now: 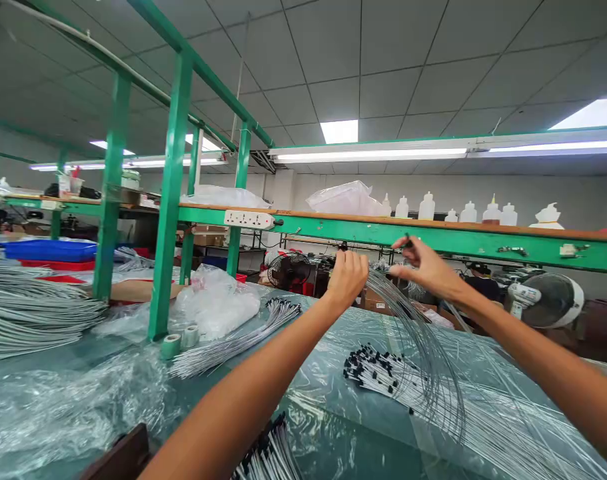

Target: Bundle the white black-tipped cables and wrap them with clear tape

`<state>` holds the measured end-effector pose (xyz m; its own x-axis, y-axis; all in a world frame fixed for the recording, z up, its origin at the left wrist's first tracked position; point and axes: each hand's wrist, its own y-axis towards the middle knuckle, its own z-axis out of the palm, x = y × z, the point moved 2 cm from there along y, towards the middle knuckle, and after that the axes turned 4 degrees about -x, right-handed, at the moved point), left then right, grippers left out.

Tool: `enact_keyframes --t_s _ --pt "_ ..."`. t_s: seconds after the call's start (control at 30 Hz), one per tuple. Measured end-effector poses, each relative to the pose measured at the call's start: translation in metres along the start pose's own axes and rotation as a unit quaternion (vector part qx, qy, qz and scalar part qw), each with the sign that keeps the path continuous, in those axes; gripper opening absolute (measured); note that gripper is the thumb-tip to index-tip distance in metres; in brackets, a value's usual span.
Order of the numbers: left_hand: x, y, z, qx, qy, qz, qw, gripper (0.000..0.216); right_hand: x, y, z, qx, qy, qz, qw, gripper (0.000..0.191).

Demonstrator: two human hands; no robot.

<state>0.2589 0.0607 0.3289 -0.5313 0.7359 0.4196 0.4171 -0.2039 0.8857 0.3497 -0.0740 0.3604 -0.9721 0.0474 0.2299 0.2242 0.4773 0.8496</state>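
Gripping grey cables (418, 320), left hand (350, 277) toward the bench's (323, 373) far edge.
Right hand (426, 267): thumb and forefinger parted; cannot tell if fingers grip the black tip (408, 241).

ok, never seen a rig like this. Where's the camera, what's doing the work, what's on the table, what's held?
There's no machine: one head-worn camera looks forward and down at the wearer's two bare hands. The left hand has its grip closed on a bundle of thin grey cables, which arc down to the right. The right hand is raised beside it, with a small dark piece at its fingers; whether that is gripped isn't clear. On the green table lie black-tipped cables, crumpled clear plastic and small rolls.
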Motion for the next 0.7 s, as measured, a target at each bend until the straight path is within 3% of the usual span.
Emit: enact_keyframes --t_s 0.1,0.23,0.43,0.6,0.7 --pt "0.003 -0.001 -0.006 -0.004 -0.002 -0.026 1.0 0.024 0.019 0.006 0.037 0.087 -0.02 -0.075 0.993 0.052" --pt "0.015 0.004 -0.016 -0.016 0.005 -0.072 0.997 0.021 0.032 0.018 0.05 0.114 -0.049 -0.133 0.983 0.048" --pt "0.025 0.029 -0.036 -0.04 0.025 -0.069 0.996 0.027 0.043 0.04 0.056 0.069 -0.079 -0.151 0.983 0.025" --pt "0.021 0.049 -0.048 -0.051 0.056 -0.004 0.997 0.035 0.037 0.05 0.054 0.025 -0.139 -0.142 0.98 0.025" --pt "0.021 0.049 -0.064 -0.109 0.023 0.035 0.993 0.043 0.035 0.06 0.037 -0.05 -0.18 -0.105 0.977 0.028"
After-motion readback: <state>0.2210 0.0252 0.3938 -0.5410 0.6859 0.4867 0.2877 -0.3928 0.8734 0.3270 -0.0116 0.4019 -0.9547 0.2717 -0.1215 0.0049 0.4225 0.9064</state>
